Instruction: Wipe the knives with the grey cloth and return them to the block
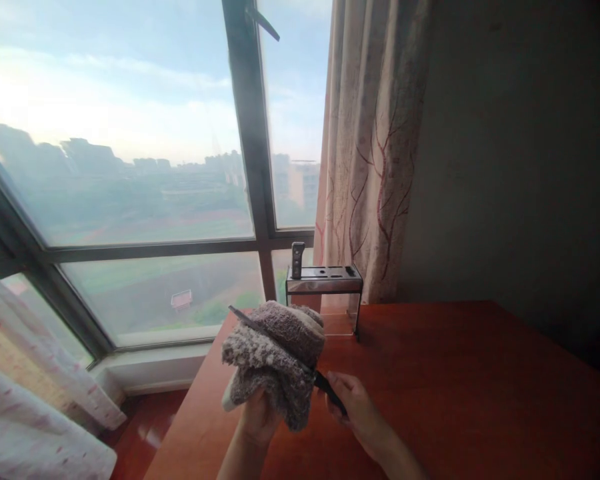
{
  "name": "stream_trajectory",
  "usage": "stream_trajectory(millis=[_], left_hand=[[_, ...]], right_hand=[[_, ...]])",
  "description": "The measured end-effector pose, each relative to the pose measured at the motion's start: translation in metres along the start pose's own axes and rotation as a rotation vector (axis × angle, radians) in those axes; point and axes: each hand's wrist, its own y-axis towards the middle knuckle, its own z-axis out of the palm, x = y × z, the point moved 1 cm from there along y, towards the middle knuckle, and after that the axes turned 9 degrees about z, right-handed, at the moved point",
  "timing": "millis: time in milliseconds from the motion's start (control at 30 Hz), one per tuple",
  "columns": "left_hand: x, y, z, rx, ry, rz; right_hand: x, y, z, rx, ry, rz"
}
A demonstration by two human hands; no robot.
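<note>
A grey-brown fluffy towel [275, 340] is bunched over my left hand [259, 419], which grips it from below; most of those fingers are hidden in the cloth. My right hand [356, 403] is closed round the black handle of a knife [331, 392]. The blade runs up and left through a fold of the towel, and its tip sticks out past the cloth. Both hands are above the near part of the wooden table. Just behind the towel stands a knife holder [325, 285] with a slotted top, and one handle [297, 260] rises from its left end.
The reddish-brown table [445, 387] stretches away to the right, towards a dark wall. Behind it hangs a patterned curtain [373, 153] beside a large window [145, 187]. Another curtain [30, 413] is at the lower left, near the floor.
</note>
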Motion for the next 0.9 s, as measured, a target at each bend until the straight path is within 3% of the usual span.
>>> stream_trajectory(millis=[100,233,500,733,900], left_hand=[[0.0,-0.001,0.006,0.004,0.071,0.002],[-0.001,0.0,0.022,-0.116,0.096,0.043],[0.011,0.007,0.043,-0.461,0.256,0.243],[0.003,0.016,0.034,-0.581,0.302,0.215],[-0.009,0.017,0.032,-0.557,0.284,0.284]], right_hand=[[0.001,0.0,0.001,-0.003,-0.07,-0.011],[0.003,0.0,0.002,-0.027,-0.207,-0.052],[-0.002,0.001,0.006,-0.192,-0.686,-0.409],[-0.001,-0.006,0.022,-0.175,-0.769,-0.391],[-0.002,-0.005,0.028,-0.081,-0.565,-0.252]])
